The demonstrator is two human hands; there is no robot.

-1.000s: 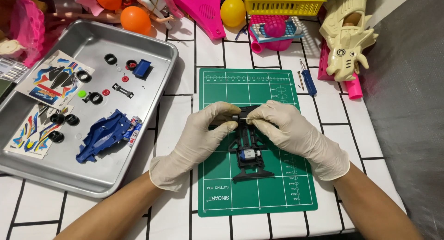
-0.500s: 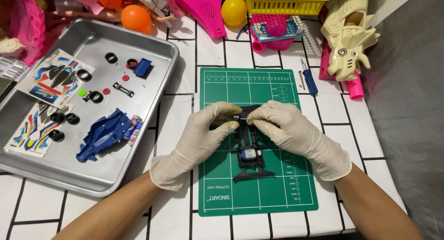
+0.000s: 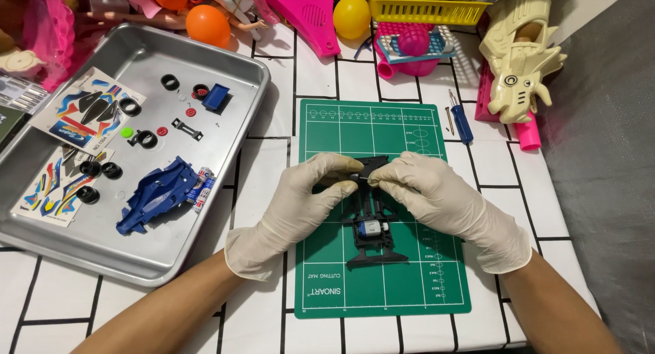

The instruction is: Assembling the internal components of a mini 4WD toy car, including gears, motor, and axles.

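Steel tray lies left of the green mat, holding a blue shell, stickers and tyres. Toys crowd the far edge. On the mat, gloved left hand and right hand both pinch the black chassis. A screwdriver lies just beside the mat.

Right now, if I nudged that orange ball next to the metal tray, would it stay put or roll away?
The orange ball looks smooth and round, so it would probably roll at a light push. It seems hollow plastic, likely light for its size. The tray rim and the toys crowded beside it would probably stop it soon.
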